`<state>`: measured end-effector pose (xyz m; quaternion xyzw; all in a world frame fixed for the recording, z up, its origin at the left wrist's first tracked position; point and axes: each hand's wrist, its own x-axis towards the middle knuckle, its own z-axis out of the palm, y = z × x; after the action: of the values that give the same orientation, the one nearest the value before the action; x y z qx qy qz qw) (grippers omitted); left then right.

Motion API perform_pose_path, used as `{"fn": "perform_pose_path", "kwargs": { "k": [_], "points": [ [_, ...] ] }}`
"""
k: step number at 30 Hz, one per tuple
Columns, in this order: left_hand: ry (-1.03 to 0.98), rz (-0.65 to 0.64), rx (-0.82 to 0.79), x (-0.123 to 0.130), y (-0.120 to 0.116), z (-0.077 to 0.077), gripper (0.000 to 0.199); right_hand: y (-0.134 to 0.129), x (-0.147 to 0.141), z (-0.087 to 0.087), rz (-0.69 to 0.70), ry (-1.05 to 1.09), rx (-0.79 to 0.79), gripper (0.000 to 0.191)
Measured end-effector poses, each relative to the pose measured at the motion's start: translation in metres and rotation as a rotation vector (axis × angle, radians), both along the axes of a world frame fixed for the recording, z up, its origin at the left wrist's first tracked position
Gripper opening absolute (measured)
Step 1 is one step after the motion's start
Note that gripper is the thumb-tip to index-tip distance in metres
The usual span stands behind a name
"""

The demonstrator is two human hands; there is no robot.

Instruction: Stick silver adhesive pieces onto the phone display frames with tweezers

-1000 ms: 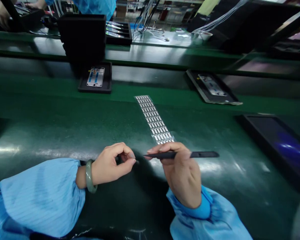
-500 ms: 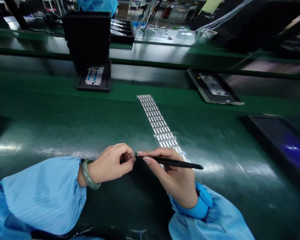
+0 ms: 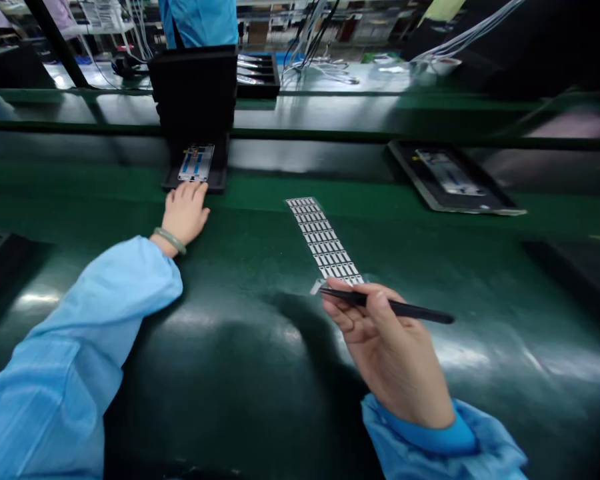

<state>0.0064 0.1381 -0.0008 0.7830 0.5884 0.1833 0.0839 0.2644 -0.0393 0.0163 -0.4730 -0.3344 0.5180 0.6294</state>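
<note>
My left hand (image 3: pixel 184 212) reaches out palm down, fingers apart, with its fingertips at the front edge of a black tray (image 3: pixel 219 181). In that tray lies a silver phone frame (image 3: pixel 197 163) with blue strips. My right hand (image 3: pixel 380 320) is closed on black tweezers (image 3: pixel 410 311), which point left. At their tip is a small whitish piece (image 3: pixel 317 287). Just beyond my right hand, a sheet of white labels (image 3: pixel 325 237) lies on the green surface (image 3: pixel 250 253).
Another black tray (image 3: pixel 500 204) at the right holds a second phone frame (image 3: pixel 450 172). Dark trays sit at the far left (image 3: pixel 10 257) and far right edges. Stacked black trays (image 3: pixel 195 90) stand behind the left tray. A person in blue (image 3: pixel 205 23) is beyond them.
My left hand has left my right hand and moved forward and left to the tray, its fingers now apart. My right hand has turned palm up with the tweezers, and a whitish piece shows at their tip.
</note>
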Motion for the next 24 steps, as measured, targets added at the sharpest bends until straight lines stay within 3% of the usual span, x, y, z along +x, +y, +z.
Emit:
{"fn": "perform_pose_path", "kwargs": {
  "k": [3,6,9,13,16,18,20,24],
  "points": [
    [0.135,0.044,0.036,-0.028,0.044,-0.003,0.045,0.003,0.004,-0.002,-0.01,0.055,-0.086,0.021],
    [0.253,0.049,0.02,-0.045,0.066,-0.003,0.038,0.004,0.005,-0.004,-0.032,0.123,-0.173,0.022],
    [0.351,0.053,0.069,-0.049,0.069,-0.001,0.029,0.005,0.006,-0.004,-0.026,0.161,-0.232,0.022],
    [0.45,0.049,0.186,-0.047,0.055,0.006,0.026,0.004,0.005,-0.003,0.0,0.138,-0.243,0.021],
    [0.5,0.019,0.259,-0.044,0.031,0.017,0.026,0.002,0.004,-0.002,-0.009,0.091,-0.224,0.02],
    [0.524,-0.034,0.292,-0.041,0.002,0.026,0.024,0.001,0.003,-0.002,-0.019,0.066,-0.202,0.021],
    [0.563,-0.182,0.319,-0.036,-0.039,0.032,0.021,0.0,0.002,-0.001,-0.017,0.054,-0.182,0.022],
    [0.49,-0.552,0.205,-0.02,-0.136,0.032,0.014,0.003,0.0,0.0,-0.025,0.051,-0.149,0.022]
  ]
}}
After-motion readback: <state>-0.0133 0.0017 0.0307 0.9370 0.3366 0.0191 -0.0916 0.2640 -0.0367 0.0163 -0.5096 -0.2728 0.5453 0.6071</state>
